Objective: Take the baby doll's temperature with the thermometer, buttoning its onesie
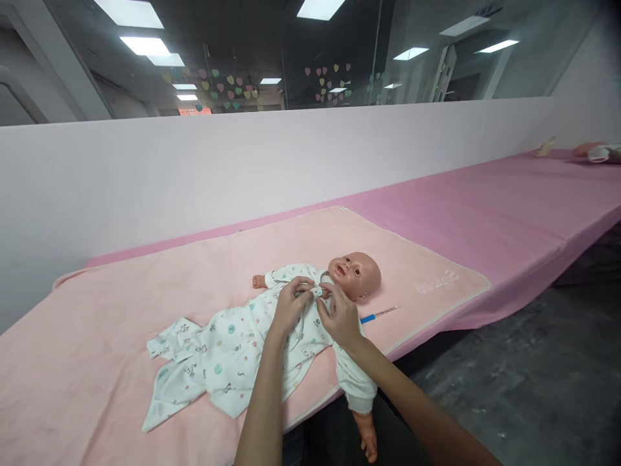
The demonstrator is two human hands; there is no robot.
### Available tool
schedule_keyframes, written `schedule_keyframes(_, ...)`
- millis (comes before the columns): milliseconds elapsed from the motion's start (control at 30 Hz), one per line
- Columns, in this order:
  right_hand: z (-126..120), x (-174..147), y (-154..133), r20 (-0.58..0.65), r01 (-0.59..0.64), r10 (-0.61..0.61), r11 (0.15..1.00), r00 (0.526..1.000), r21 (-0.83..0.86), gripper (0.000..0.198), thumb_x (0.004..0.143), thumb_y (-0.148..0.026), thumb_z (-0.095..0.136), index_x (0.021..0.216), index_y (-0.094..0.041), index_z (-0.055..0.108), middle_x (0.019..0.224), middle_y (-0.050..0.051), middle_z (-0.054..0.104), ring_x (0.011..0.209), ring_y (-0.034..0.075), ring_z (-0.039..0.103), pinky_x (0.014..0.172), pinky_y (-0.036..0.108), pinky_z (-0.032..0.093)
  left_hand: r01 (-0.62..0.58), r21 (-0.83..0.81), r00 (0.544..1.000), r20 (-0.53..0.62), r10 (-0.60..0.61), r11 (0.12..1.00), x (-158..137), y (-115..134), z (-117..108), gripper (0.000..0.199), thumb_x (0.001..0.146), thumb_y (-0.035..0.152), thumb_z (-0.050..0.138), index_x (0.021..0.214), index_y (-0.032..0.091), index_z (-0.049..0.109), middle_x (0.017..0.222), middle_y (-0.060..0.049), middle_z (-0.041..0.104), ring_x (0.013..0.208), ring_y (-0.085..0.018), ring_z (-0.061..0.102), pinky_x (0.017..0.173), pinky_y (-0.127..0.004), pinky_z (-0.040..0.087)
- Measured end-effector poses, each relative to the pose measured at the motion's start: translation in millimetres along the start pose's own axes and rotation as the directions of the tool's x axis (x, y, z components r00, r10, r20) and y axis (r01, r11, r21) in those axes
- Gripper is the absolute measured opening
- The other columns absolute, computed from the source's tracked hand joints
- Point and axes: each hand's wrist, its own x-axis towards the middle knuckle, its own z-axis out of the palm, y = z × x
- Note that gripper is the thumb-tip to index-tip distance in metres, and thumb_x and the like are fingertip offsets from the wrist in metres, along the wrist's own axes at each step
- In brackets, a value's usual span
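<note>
A baby doll (356, 273) lies on its back, dressed in a white patterned romper (233, 343). At the romper's neckline, just below the doll's chin, my left hand (292, 301) pinches the edge of the cloth. Close beside it, my right hand (342, 314) has its fingers closed on the other side of the same collar opening. Between my fingertips shows a small round snap (319, 292). One doll arm stretches toward the wall, while the other hangs over the near edge with its hand (367, 437) bare. The romper's legs lie flat toward the left.
A thermometer with a blue end (381, 314) lies by the doll's head. Beneath is a peach blanket (160, 278) on a pink-covered table (485, 213). A white wall (252, 168) runs along the back. Another doll-like object (601, 153) lies at far right.
</note>
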Motion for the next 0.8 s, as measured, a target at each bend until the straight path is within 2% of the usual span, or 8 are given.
schedule_keyframes(100, -2.1, -2.0, -5.8, 0.048, 0.202, -0.201, 0.979, 0.978, -0.030, 0.040, 0.079, -0.013, 0.042, 0.119, -0.017, 0.048, 0.108, 0.010, 0.060, 0.093, 0.018, 0.059, 0.065, 0.025, 0.049, -0.081, 0.132, 0.996, -0.016, 0.083, 0.988, -9.6, 4.1, 2.3, 0.022, 0.073, 0.019, 0.048, 0.093, 0.017, 0.058, 0.092, -0.005, 0.063, 0.087, -0.017, 0.057, 0.081, -0.030, 0.044)
schedule_keyframes(200, -0.8, -4.6, -7.8, 0.159, 0.333, -0.327, 0.943, 0.932, -0.012, 0.051, 0.074, -0.005, 0.037, 0.122, -0.018, 0.047, 0.118, 0.009, 0.057, 0.099, 0.018, 0.058, 0.070, 0.026, 0.050, -0.132, 0.363, 0.980, -0.095, 0.177, 0.923, -25.6, 6.7, 6.5, 0.023, 0.075, 0.022, 0.051, 0.097, 0.019, 0.058, 0.100, -0.006, 0.062, 0.096, -0.020, 0.055, 0.091, -0.035, 0.039)
schedule_keyframes(267, 0.7, -5.3, -7.3, 0.192, 0.324, -0.321, 0.946, 0.928, 0.012, 0.051, 0.072, -0.004, 0.036, 0.119, -0.019, 0.051, 0.115, 0.008, 0.060, 0.093, 0.017, 0.061, 0.070, 0.026, 0.050, -0.126, 0.462, 0.955, -0.182, 0.233, 0.878, -38.1, 5.6, 9.6, 0.027, 0.078, 0.025, 0.052, 0.104, 0.020, 0.055, 0.106, -0.006, 0.060, 0.102, -0.021, 0.052, 0.093, -0.037, 0.038)
schedule_keyframes(367, 1.5, -4.1, -7.0, 0.180, 0.259, -0.261, 0.965, 0.948, 0.038, 0.041, 0.075, -0.007, 0.037, 0.110, -0.019, 0.055, 0.103, 0.007, 0.064, 0.086, 0.016, 0.062, 0.068, 0.025, 0.050, -0.109, 0.550, 0.914, -0.272, 0.301, 0.828, -56.4, 0.6, 13.5, 0.029, 0.081, 0.027, 0.049, 0.109, 0.020, 0.052, 0.109, -0.008, 0.058, 0.104, -0.021, 0.051, 0.090, -0.036, 0.040)
schedule_keyframes(533, -1.1, -1.5, -9.7, 0.181, 0.180, -0.187, 0.982, 0.966, 0.056, 0.028, 0.076, -0.010, 0.041, 0.095, -0.019, 0.060, 0.089, 0.004, 0.063, 0.071, 0.012, 0.060, 0.061, 0.021, 0.046, -0.101, 0.687, 0.869, -0.291, 0.400, 0.720, -76.8, -4.9, 18.3, 0.024, 0.083, 0.023, 0.047, 0.105, 0.020, 0.056, 0.103, -0.008, 0.060, 0.097, -0.021, 0.054, 0.085, -0.036, 0.041)
schedule_keyframes(633, -3.1, -1.8, -9.9, 0.200, 0.162, -0.166, 0.986, 0.966, 0.033, 0.025, 0.076, -0.012, 0.043, 0.091, -0.019, 0.061, 0.083, 0.004, 0.059, 0.060, 0.010, 0.054, 0.055, 0.020, 0.042, -0.052, 0.664, 0.861, -0.348, 0.370, 0.746, -80.3, -3.4, 19.4, 0.022, 0.084, 0.023, 0.045, 0.103, 0.020, 0.057, 0.097, -0.007, 0.062, 0.090, -0.020, 0.055, 0.080, -0.034, 0.042)
schedule_keyframes(800, -7.1, -3.1, -7.7, 0.274, 0.179, -0.184, 0.983, 0.944, 0.045, 0.021, 0.076, -0.016, 0.046, 0.090, -0.020, 0.062, 0.084, 0.004, 0.055, 0.059, 0.009, 0.051, 0.052, 0.020, 0.038, 0.032, 0.529, 0.866, -0.438, 0.241, 0.848, -80.9, -0.3, 18.3, 0.023, 0.088, 0.023, 0.038, 0.102, 0.021, 0.057, 0.093, -0.004, 0.062, 0.085, -0.016, 0.057, 0.074, -0.027, 0.043)
